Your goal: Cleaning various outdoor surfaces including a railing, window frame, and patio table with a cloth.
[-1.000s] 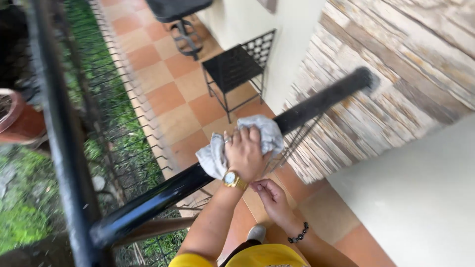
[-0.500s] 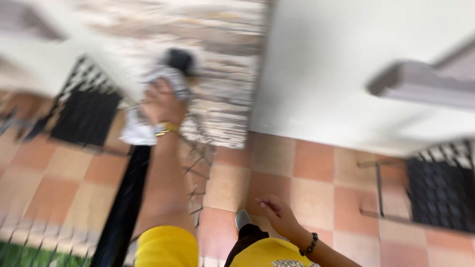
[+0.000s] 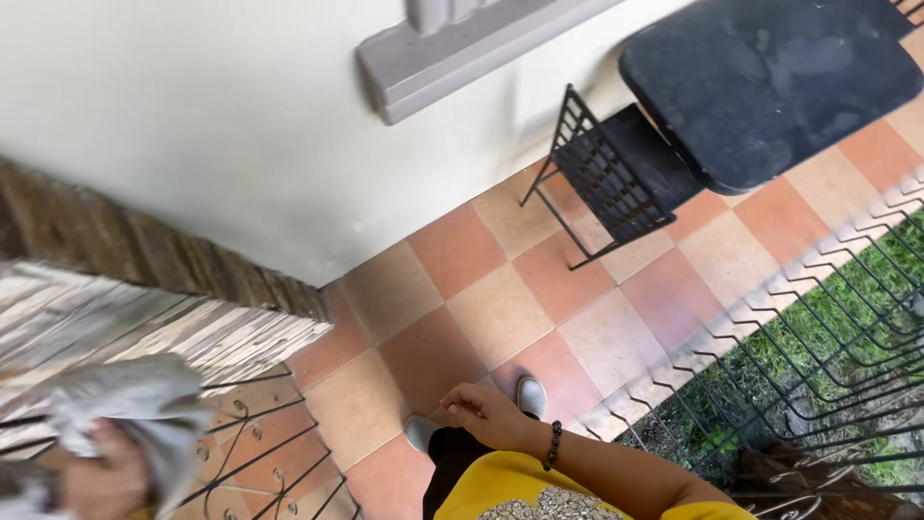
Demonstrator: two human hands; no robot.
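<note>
Two hands, one cloth, a tiled porch below

Two walls close the left and top of the view: a stone-faced wall [image 3: 144,327] at the left edge and a plain cream wall [image 3: 192,125] above it, with a grey ledge [image 3: 462,58] jutting out near the top. At the bottom left, the left hand [image 3: 96,477] is closed around a crumpled grey-white cloth [image 3: 125,409]; both are blurred, and the cloth covers the fingers. Just below and beside it runs curled black ironwork [image 3: 260,453], which hems in that corner.

Open room lies in the middle: a checkered floor [image 3: 500,308] of orange and cream tiles, bare from the cream wall across to the far railing. Two grey shoes [image 3: 529,395] stand on it near the bottom centre. The right hand [image 3: 486,414] rests loosely curled and holding nothing, against a dark garment at the hip, with a dark bead bracelet [image 3: 552,445] on the wrist and a yellow shirt [image 3: 539,486] below.

Further right, a black metal chair [image 3: 616,183] stands against the wall, partly tucked under a dark rounded table top [image 3: 770,77]. Along the right edge a black iron railing [image 3: 818,327] bounds the tiles, with grass [image 3: 847,318] showing through its bars.
</note>
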